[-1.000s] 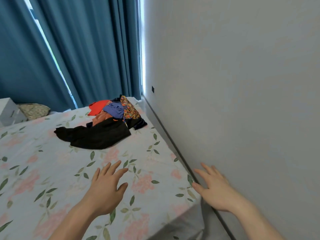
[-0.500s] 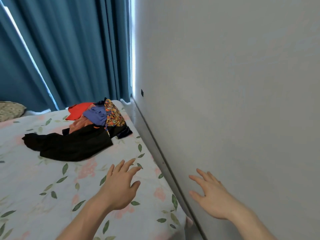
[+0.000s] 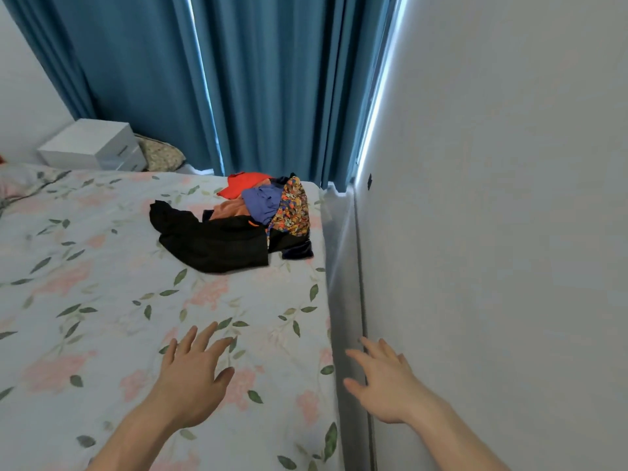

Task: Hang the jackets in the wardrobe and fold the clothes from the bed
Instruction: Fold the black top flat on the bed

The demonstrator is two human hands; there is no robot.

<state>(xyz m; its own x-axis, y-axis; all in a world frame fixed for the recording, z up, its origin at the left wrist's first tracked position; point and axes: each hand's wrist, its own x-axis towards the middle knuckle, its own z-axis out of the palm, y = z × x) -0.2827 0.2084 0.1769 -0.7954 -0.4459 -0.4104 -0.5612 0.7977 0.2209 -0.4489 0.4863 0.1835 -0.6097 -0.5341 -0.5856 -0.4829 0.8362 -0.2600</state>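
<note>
While my left hand [image 3: 190, 379] and right hand [image 3: 384, 385] hover spread and holding nothing, well short of the clothes pile [image 3: 238, 222] heaped unfolded on the bed [image 3: 85, 300] near the blue curtain [image 3: 272, 79], I judge nothing done yet.
</note>
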